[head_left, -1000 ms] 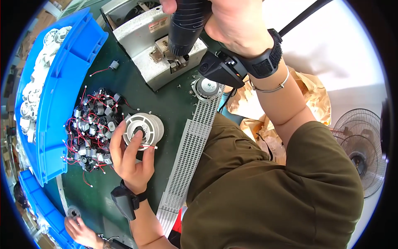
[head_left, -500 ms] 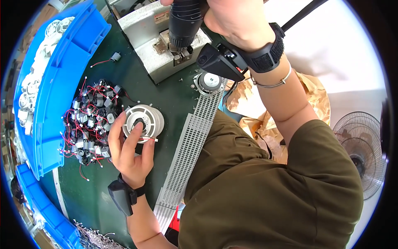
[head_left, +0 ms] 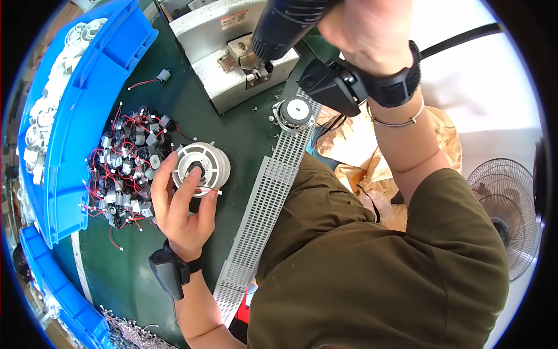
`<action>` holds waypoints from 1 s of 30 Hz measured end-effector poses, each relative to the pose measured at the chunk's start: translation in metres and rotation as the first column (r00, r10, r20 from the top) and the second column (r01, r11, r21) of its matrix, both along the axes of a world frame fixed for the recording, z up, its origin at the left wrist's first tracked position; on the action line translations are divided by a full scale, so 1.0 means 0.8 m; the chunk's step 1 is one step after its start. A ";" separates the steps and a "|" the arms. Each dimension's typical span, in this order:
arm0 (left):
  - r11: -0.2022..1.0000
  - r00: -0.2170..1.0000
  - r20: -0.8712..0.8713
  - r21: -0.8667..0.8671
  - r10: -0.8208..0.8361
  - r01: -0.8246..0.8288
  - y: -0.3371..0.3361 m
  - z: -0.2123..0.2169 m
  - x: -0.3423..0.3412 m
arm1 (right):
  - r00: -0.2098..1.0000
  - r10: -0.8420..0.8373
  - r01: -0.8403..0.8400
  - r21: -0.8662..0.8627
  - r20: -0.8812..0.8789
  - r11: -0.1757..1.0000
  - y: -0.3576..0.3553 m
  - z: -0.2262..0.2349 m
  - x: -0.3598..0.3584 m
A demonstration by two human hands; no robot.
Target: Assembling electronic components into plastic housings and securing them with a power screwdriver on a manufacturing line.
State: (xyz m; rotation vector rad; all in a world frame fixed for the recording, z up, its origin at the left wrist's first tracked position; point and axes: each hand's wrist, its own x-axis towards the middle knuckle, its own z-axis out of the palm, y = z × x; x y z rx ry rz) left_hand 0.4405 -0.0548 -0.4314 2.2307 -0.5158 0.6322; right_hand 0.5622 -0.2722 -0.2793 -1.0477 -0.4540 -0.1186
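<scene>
My left hand [head_left: 185,216] has its fingers round a white round plastic housing [head_left: 220,168] on the green bench. One fingertip presses by a small dark motor at the housing's centre, and a red wire with a white plug hangs beside my thumb. At the top, my right hand [head_left: 372,36] grips a black electric screwdriver [head_left: 288,26], tilted with its nose down to the left. That nose is at the outlet of a grey metal screw feeder [head_left: 218,90]; whether they touch I cannot tell.
Left of the housing lies a heap of small motors [head_left: 131,168] with red wires. Blue bins [head_left: 75,145] of white parts line the left side. A perforated metal strip [head_left: 256,224] runs along the bench edge, a round speaker-like part [head_left: 295,113] at its top end. A fan [head_left: 503,203] stands right.
My right hand has moved to the right, and the screwdriver has tipped from near upright to a slant. My left hand and the housing have hardly moved.
</scene>
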 end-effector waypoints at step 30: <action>0.999 0.996 0.093 0.051 0.000 -0.005 -0.005 0.011 0.005 | 0.861 0.466 -0.507 0.280 0.203 0.815 0.011 -0.029 0.026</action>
